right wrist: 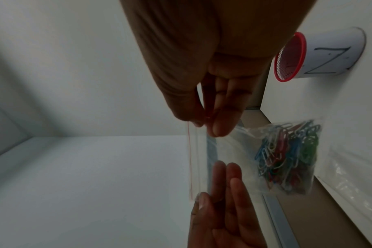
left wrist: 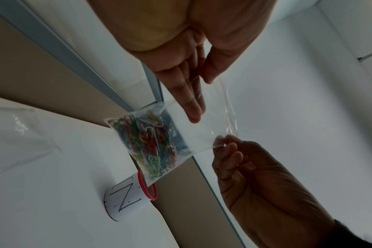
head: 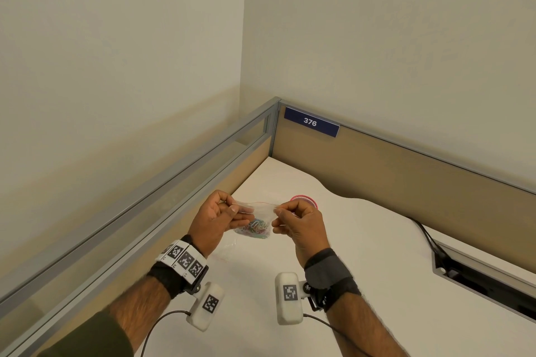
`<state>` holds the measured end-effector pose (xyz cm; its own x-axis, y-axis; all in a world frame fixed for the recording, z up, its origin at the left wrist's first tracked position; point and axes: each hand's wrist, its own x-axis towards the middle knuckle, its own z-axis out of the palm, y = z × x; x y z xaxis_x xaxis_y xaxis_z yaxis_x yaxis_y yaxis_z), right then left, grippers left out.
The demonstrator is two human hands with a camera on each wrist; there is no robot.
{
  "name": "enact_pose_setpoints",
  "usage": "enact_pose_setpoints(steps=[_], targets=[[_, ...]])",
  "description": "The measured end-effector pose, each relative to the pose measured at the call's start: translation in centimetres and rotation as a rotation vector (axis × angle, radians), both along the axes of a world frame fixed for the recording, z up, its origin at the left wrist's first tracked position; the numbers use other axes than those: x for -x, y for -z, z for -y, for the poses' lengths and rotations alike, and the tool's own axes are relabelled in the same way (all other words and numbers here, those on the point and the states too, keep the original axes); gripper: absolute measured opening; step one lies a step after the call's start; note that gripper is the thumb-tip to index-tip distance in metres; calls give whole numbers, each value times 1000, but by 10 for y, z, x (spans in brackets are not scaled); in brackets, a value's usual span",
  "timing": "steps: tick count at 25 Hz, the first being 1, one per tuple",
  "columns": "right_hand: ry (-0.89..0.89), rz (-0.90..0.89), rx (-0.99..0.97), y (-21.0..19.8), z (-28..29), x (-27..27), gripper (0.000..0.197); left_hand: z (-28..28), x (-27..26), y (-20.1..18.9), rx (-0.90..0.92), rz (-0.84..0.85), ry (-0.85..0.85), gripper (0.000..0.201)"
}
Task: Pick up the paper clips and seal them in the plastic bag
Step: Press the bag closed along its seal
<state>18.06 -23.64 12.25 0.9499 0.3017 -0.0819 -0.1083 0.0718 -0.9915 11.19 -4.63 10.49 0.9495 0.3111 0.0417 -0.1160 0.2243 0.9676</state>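
I hold the plastic bag [head: 255, 213] in the air above the desk [head: 362, 255], near its far left corner. My left hand [head: 216, 219] pinches the bag's top left corner between thumb and fingers, and my right hand [head: 300, 220] pinches the top right corner the same way, the other fingers curled in. The top edge with its thin red line [right wrist: 189, 161] is stretched between the two hands. The paper clips [left wrist: 148, 144], a tangle of red, green, blue, yellow and white, sit bunched at the bottom of the bag. Whether the top is pressed closed I cannot tell. Beyond my right hand a red mesh cup [left wrist: 134, 199] wrapped in white paper stands on the desk. Another clear plastic bag [left wrist: 17, 139] lies flat on the desk below my hands.
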Motion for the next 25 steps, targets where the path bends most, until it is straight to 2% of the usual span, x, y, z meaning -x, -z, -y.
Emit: enact_pose_setpoints(steps=[3, 5, 7, 12, 15, 18, 23, 25], targets=[[2, 39, 17, -1, -1, 1, 7, -2, 0, 4, -219, -26, -74, 12], [-1, 74, 43, 0, -2, 2, 5, -6, 0, 7, -436, -19, -115, 22], [-13, 106, 84, 0, -3, 4, 4, -6, 0, 6, -603, -2, -66, 35], [-57, 170, 170, 0, -5, 8, 6, 6, -8, -1, -944, 25, -31, 21], [-94, 200, 188, -2, -5, 9, 6, 11, -13, 0, -983, 41, -36, 9], [-94, 210, 196, -2, -6, 9, 7, 14, -14, -2, -990, 38, -60, 15], [-96, 220, 210, 0, -6, 10, 8, 16, -12, -5, -964, 34, -57, 9], [-90, 220, 219, 2, -7, 11, 8, 17, -10, -7, -963, 22, -47, 16]])
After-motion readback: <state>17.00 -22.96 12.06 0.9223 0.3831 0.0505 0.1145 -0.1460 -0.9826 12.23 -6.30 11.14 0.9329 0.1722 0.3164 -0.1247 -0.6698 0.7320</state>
